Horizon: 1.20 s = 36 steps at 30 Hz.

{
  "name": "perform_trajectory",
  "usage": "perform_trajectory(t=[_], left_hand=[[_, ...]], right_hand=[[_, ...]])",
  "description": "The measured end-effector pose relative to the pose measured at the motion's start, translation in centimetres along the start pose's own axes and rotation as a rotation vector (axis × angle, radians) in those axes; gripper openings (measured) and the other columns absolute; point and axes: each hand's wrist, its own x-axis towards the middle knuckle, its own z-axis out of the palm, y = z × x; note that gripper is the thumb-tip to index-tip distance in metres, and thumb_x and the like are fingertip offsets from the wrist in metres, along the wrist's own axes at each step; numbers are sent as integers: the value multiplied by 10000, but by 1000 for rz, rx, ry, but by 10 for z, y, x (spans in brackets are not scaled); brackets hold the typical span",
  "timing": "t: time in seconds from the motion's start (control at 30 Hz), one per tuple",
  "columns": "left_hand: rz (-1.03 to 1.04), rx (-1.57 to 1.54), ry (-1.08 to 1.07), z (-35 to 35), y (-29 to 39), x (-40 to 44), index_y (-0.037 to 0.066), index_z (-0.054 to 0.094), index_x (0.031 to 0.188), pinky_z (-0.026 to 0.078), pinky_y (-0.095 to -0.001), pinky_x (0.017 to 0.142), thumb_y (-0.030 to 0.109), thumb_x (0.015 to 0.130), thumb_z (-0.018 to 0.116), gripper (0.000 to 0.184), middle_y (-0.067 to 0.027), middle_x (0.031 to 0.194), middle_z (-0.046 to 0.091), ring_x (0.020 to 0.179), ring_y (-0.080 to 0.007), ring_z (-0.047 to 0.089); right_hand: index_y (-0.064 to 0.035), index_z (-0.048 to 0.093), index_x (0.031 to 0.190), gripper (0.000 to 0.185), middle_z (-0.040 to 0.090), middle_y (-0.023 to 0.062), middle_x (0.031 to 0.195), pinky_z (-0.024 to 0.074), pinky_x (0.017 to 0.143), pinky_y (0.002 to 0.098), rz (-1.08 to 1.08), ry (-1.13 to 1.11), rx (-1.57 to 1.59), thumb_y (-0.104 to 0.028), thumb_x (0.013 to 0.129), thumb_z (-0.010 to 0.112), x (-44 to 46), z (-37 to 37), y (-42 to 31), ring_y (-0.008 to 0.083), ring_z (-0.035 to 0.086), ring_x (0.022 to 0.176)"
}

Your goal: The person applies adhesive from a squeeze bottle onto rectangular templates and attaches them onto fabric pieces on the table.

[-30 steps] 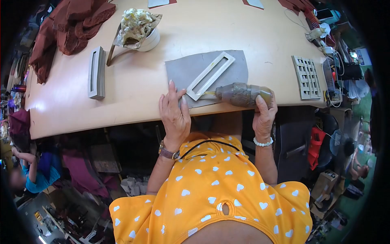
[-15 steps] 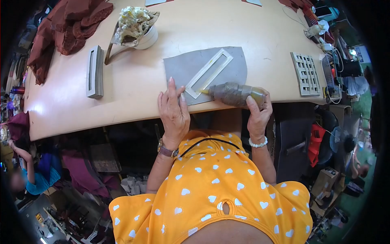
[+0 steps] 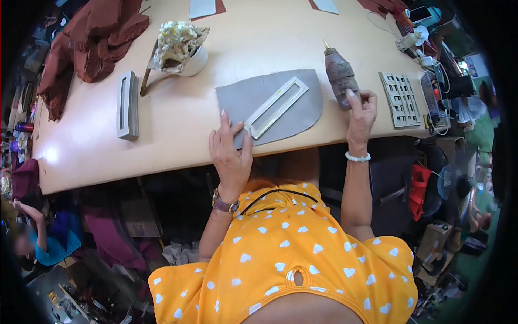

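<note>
A grey sheet [image 3: 297, 116] with a rounded right side lies near the table's front edge. On it, slanting up to the right, is a pale rectangular frame [image 3: 278, 107] with a long slot. My left hand [image 3: 231, 148] has its fingers spread, with fingertips at the frame's lower-left end and on the sheet. My right hand [image 3: 361, 116] grips the base of a dark wrapped bottle [image 3: 341, 75]. The bottle's thin yellowish nozzle points up and away, to the right of the sheet and clear of the frame.
A stack of slotted frames [image 3: 127, 105] stands at the left. Behind are a white tub [image 3: 195, 62] with crusted material and a stick, and dark red pieces [image 3: 91, 40]. A grid-like panel [image 3: 400, 100] lies at the right, near cables. Another person [image 3: 51, 240] is at the far left.
My right hand has lifted the bottle off the frame and moved it right and away, turning the nozzle from leftward to upward. My left hand stays at the frame's lower end.
</note>
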Motion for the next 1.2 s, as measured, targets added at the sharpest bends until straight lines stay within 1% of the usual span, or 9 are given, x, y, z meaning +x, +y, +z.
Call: perform_trajectory(t=[0.07, 0.17, 0.27, 0.5, 0.73, 0.97, 1.07, 1.17, 1.2], left_hand=[[9, 13, 7, -1, 2, 2, -12, 343, 1355, 343, -432, 950, 98, 804, 641, 636, -80, 965, 664, 980, -279, 558], [32, 29, 17, -2, 4, 4, -27, 345, 1349, 391, -390, 893, 73, 769, 681, 677, -97, 947, 655, 973, -267, 556], [23, 19, 11, -2, 5, 4, -17, 343, 1354, 388, -387, 905, 70, 753, 693, 701, -96, 956, 655, 987, -258, 556], [-51, -28, 5, -3, 6, 5, -5, 350, 1351, 331, -420, 954, 101, 765, 681, 682, -75, 937, 675, 998, -265, 552], [-40, -31, 8, -3, 6, 5, -10, 369, 1340, 342, -412, 942, 96, 757, 687, 673, -84, 938, 676, 993, -267, 554], [-40, -14, 2, -3, 5, 4, -26, 362, 1341, 372, -393, 933, 67, 743, 699, 692, -110, 963, 662, 1008, -278, 562], [-39, -23, 3, -1, 4, 3, -39, 373, 1328, 352, -419, 939, 52, 767, 662, 638, -112, 964, 664, 987, -294, 564], [-31, -48, 6, -1, 3, 2, -42, 372, 1326, 348, -420, 944, 38, 788, 629, 602, -116, 969, 663, 999, -298, 561], [-9, 7, -19, -3, 2, 1, -41, 480, 1237, 395, -387, 930, 41, 844, 580, 414, -155, 1134, 603, 1043, -280, 553]], right_hand=[[-19, 538, 960, 225, 605, 100, 917, 468, 765, 371, -101, 5, -392, -81, 779, 655, 8, 9, 0, 241, 581, 830], [-1, 534, 1002, 266, 603, 152, 909, 467, 750, 389, -905, 59, -1153, -52, 756, 623, -3, 40, -50, 293, 577, 828], [27, 527, 1061, 285, 603, 188, 950, 468, 769, 410, -644, -348, -824, -21, 782, 553, -12, 65, -50, 351, 580, 867], [41, 523, 1117, 303, 625, 213, 869, 475, 746, 421, -295, -458, -1018, -70, 839, 476, -2, 91, -40, 359, 607, 819], [80, 535, 1114, 395, 597, 10, 757, 427, 623, 199, 155, -590, -402, -65, 752, 593, 38, 80, -53, 59, 514, 676], [73, 528, 1133, 409, 608, 16, 756, 420, 582, 169, 324, -801, -233, -76, 767, 635, 59, 72, -73, 51, 505, 665], [63, 520, 1153, 418, 627, 28, 796, 438, 586, 172, 343, -810, -187, -65, 775, 644, 58, 60, -75, 64, 535, 670], [49, 512, 1172, 441, 633, 45, 851, 464, 605, 180, 296, -539, -70, -60, 770, 655, 52, 32, -83, 74, 563, 692], [29, 502, 1191, 446, 628, 63, 907, 502, 641, 208, 307, -398, 4, -34, 774, 645, 54, 16, -79, 101, 599, 743]])
